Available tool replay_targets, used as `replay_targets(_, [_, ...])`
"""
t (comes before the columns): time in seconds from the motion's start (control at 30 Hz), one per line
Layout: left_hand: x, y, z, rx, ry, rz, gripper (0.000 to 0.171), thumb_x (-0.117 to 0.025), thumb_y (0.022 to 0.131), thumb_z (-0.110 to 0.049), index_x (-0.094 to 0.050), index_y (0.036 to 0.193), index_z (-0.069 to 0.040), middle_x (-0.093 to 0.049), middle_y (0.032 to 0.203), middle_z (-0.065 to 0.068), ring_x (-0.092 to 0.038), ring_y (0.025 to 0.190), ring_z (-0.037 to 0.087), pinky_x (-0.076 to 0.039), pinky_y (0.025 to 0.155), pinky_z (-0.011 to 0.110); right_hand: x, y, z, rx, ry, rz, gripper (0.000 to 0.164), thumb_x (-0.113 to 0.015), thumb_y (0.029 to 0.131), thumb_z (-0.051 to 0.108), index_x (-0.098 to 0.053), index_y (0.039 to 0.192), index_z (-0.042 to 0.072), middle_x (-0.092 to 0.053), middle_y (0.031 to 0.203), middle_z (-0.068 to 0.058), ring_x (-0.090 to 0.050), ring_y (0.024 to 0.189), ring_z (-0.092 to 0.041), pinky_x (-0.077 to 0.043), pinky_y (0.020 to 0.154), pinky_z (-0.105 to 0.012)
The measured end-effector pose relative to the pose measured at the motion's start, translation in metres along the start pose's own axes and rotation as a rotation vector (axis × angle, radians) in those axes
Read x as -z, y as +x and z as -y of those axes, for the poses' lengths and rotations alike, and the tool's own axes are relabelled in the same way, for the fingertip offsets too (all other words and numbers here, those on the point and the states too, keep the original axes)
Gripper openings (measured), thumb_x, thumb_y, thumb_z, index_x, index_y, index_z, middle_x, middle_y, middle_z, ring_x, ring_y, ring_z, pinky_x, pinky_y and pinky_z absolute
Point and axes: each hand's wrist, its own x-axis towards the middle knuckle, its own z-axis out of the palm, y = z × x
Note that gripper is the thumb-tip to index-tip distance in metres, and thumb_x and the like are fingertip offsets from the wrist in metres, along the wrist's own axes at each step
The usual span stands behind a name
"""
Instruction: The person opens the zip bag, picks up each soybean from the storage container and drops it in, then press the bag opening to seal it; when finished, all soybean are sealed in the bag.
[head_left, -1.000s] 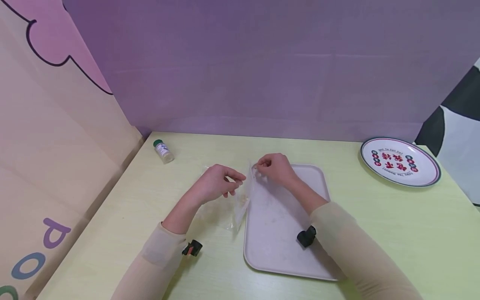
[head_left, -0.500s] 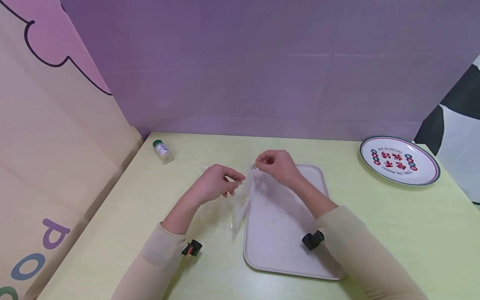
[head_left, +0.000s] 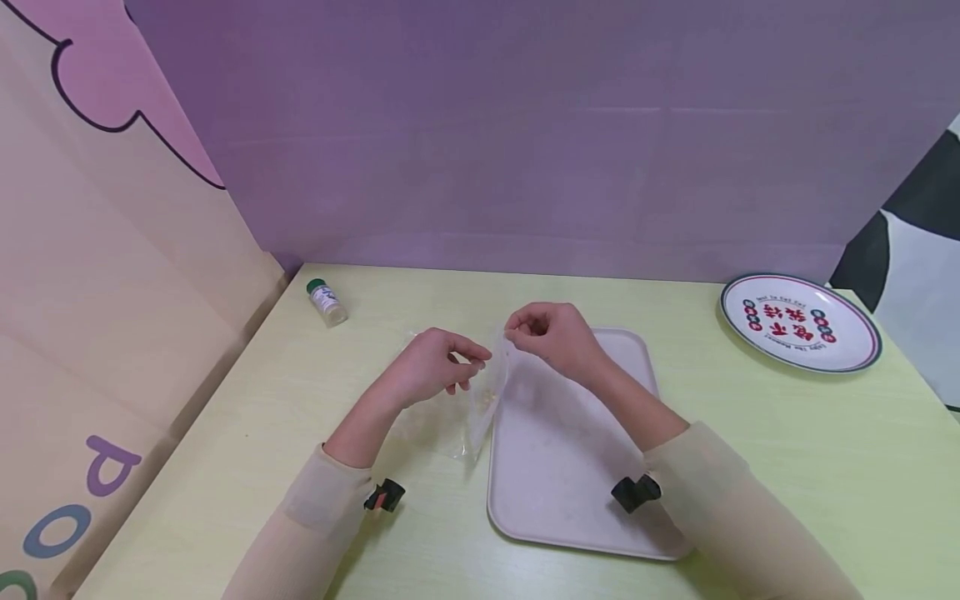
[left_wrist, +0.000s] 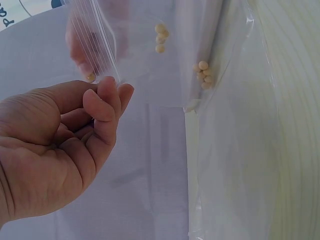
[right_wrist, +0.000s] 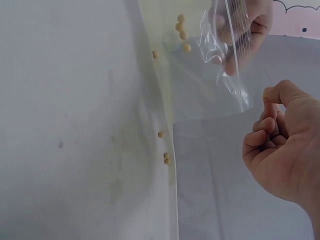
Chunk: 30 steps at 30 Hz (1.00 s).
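My left hand (head_left: 435, 367) pinches the rim of a clear zip-lock bag (head_left: 483, 400) and holds it up beside the tray. Several round, pale yellow soybeans (left_wrist: 204, 76) lie inside the bag, seen through its plastic in the left wrist view. At the bag's mouth is my right hand (head_left: 551, 333), pinching one bean (right_wrist: 267, 93) between thumb and forefinger. In the right wrist view, a few more beans (right_wrist: 166, 158) rest along the edge of the pale tray (right_wrist: 100, 190). From the head view the beans are mostly too small or hidden to make out.
The tray (head_left: 555, 508) lies flat on the light wooden table (head_left: 750, 467), under my right forearm. A small green-capped jar (head_left: 327, 302) lies at the back left. An oval plate (head_left: 802, 354) with red lettering sits at the back right. A purple backdrop (head_left: 525, 150) stands behind.
My right hand has shifted slightly left toward the bag's mouth, while its wrist and forearm have swung right and nearer. My left hand and the bag stay in place.
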Motion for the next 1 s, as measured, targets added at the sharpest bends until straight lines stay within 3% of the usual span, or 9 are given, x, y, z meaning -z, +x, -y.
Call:
replay_targets(0.3, [0.0001, -0.0012, 0.0, 0.003, 0.007, -0.013, 0.025, -0.066, 0.098, -0.009, -0.075, 0.12, -0.008, -0.072, 0.11, 0.01, -0.064, 0.066, 0.021, -0.048, 0.059, 0.029, -0.0063, -0.0064, 0.0051, 0.013, 0.051, 0.057, 0.003, -0.073, 0.091, 0.009, -0.075, 0.094, 0.008, -0.058, 0.074, -0.002, -0.05, 0.067, -0.016, -0.042, 0.058, -0.025])
replay_targets(0.6, [0.0002, 0.0001, 0.0005, -0.01, 0.004, -0.015, 0.023, -0.066, 0.097, -0.008, -0.076, 0.117, -0.011, -0.073, 0.11, 0.009, -0.064, 0.066, 0.02, -0.051, 0.061, 0.032, -0.009, -0.0077, 0.0061, 0.023, 0.073, 0.103, 0.005, -0.075, 0.09, 0.009, -0.076, 0.095, 0.007, -0.057, 0.075, -0.001, -0.049, 0.068, -0.014, -0.039, 0.057, -0.024])
replay_targets(0.83, [0.0005, -0.0003, -0.0001, -0.014, 0.0, -0.011, 0.023, -0.066, 0.097, -0.008, -0.076, 0.118, -0.011, -0.072, 0.11, 0.01, -0.066, 0.07, 0.026, -0.055, 0.069, 0.045, -0.009, -0.0074, 0.0031, 0.026, 0.079, 0.103, 0.007, -0.074, 0.092, 0.01, -0.076, 0.097, 0.006, -0.056, 0.076, -0.003, -0.049, 0.069, -0.016, -0.039, 0.058, -0.024])
replay_targets(1.0, [0.0009, 0.0, 0.0007, -0.016, 0.002, -0.003, 0.025, -0.065, 0.098, -0.009, -0.075, 0.12, -0.008, -0.072, 0.111, 0.01, -0.067, 0.075, 0.032, -0.054, 0.066, 0.04, -0.0072, -0.0055, 0.0013, 0.035, 0.071, 0.075, 0.01, -0.072, 0.095, 0.015, -0.076, 0.1, 0.007, -0.06, 0.079, -0.004, -0.052, 0.072, -0.019, -0.043, 0.062, -0.027])
